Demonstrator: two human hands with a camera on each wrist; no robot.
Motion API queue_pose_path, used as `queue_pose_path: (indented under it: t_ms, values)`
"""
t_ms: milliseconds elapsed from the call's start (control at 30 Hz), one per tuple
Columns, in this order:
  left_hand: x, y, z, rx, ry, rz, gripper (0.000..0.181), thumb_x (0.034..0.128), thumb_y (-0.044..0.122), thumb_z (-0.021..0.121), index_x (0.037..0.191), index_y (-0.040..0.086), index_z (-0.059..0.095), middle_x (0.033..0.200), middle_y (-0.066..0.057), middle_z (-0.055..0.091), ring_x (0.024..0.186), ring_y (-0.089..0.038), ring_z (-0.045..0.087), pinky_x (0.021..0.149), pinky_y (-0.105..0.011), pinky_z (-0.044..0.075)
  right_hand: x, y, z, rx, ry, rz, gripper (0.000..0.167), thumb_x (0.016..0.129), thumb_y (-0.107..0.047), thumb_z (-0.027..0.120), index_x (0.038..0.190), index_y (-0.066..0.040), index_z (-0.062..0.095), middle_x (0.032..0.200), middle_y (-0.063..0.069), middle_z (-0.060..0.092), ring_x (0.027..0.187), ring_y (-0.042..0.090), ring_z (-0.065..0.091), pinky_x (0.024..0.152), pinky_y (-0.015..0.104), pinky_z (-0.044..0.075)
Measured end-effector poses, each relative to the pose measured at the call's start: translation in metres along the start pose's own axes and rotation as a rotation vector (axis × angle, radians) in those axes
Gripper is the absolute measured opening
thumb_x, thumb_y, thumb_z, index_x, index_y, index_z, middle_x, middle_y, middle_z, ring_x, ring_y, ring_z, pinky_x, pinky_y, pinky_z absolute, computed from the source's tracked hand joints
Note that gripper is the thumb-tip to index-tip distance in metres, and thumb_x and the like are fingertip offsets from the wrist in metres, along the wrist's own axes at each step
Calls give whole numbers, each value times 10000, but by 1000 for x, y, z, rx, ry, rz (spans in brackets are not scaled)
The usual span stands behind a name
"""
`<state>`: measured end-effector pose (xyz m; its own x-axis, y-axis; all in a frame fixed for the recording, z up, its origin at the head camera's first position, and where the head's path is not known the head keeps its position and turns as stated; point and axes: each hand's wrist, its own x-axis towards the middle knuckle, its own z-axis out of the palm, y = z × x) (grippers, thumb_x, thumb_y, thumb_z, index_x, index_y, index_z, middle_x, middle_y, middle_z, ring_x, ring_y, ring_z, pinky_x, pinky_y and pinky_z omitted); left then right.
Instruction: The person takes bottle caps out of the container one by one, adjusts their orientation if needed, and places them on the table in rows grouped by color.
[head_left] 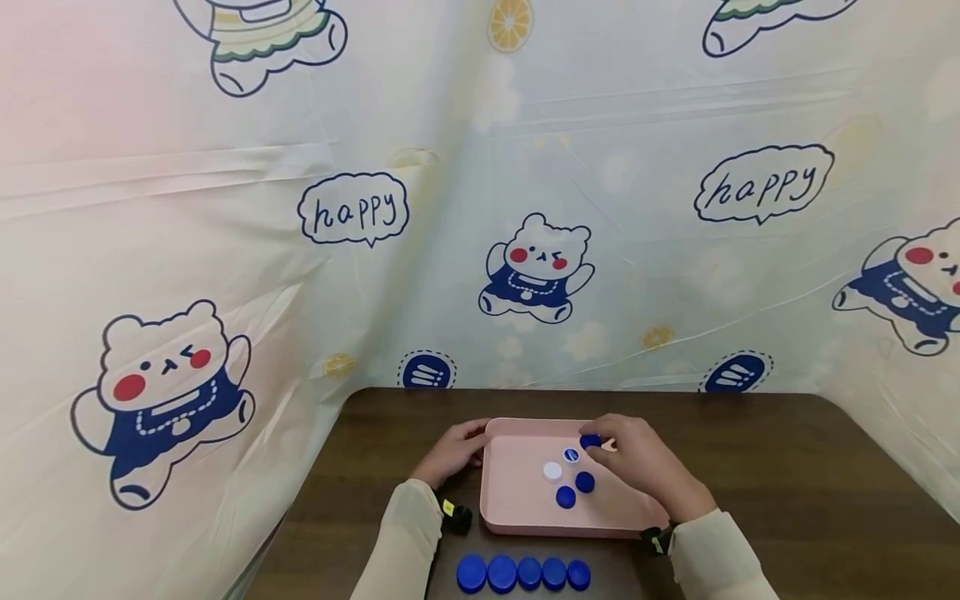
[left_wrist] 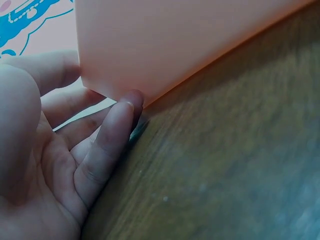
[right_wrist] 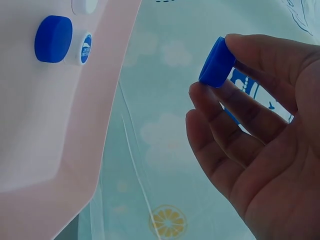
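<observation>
My right hand (head_left: 637, 454) pinches a blue bottle cap (right_wrist: 218, 62) between thumb and fingertips, lifted above the far right part of a pink tray (head_left: 517, 521). At the tray's left side, my left hand (head_left: 456, 450) holds its far corner, with curled fingers against the wall (left_wrist: 150, 45). Inside the tray lie two blue caps, one nearer the front (head_left: 566, 497) and one just behind it (head_left: 585, 482). Beside them are a plain white cap (head_left: 552, 472) and a white cap with a blue printed top (head_left: 571, 456).
In front of the tray, several blue caps (head_left: 529, 572) stand in a side-by-side row on the brown wooden table (head_left: 780, 475). A patterned cloth (head_left: 637, 275) hangs behind the table and along its sides. Black wrist straps (head_left: 457, 518) sit near the tray's front corners.
</observation>
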<state>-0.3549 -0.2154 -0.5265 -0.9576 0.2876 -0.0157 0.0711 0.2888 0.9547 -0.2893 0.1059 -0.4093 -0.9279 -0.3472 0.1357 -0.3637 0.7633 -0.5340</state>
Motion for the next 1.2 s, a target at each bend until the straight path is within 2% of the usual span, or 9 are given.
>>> queue_pose_path:
  t_ms: [100,333,567,667,833,967,1200]
  values:
    - [-1,0,0,5,-1,9,422,1003,298,553,1386,119,545,1155,-73,631,833,-210,626,729,-346,541,-6,-2,0,1,0,9,294,858,-172,755,1140,-244,720,1049,-108,647,975,161,613,850,419,530]
    - [-1,-3,3,-7,3,8,424,995,317,566,1375,130,557,1144,-64,637,827,-210,629,725,-338,541,-24,-6,0,-55,28,-24,297,849,-177,765,1141,-207,720,1163,-42,620,990,155,602,861,428,524]
    - [-3,-2,2,-15,27,-6,408,999,305,561,1366,126,566,1157,-75,633,834,-218,630,736,-347,544,-35,-11,-2,-101,63,-68,318,823,-181,792,1134,-190,726,1101,-68,614,998,145,610,880,423,518]
    - [-3,-1,2,-14,30,-10,404,1000,300,560,1365,127,567,1163,-72,629,839,-213,628,740,-343,543,-40,-13,-3,-107,51,-86,319,822,-186,791,1134,-192,727,1075,-81,646,983,142,624,867,420,524]
    - [-5,5,2,-13,40,-11,411,1003,273,557,1373,92,552,1170,-103,627,826,-209,626,729,-344,546,-48,-16,-3,-144,22,-172,308,823,-198,787,1124,-177,729,1086,-52,678,994,146,641,854,404,529]
    - [-6,8,3,-14,57,-7,419,1000,273,561,1368,71,553,1164,-130,630,821,-216,628,727,-353,548,-51,-17,-1,-172,39,-220,301,823,-216,787,1116,-174,728,1089,-50,674,996,135,638,848,376,532]
    - [-5,6,3,-2,41,-22,419,1001,285,560,1371,88,556,1169,-102,631,838,-208,634,739,-341,548,-57,-16,0,-152,17,-201,275,843,-233,770,1108,-174,732,1074,-77,667,967,104,634,835,363,538]
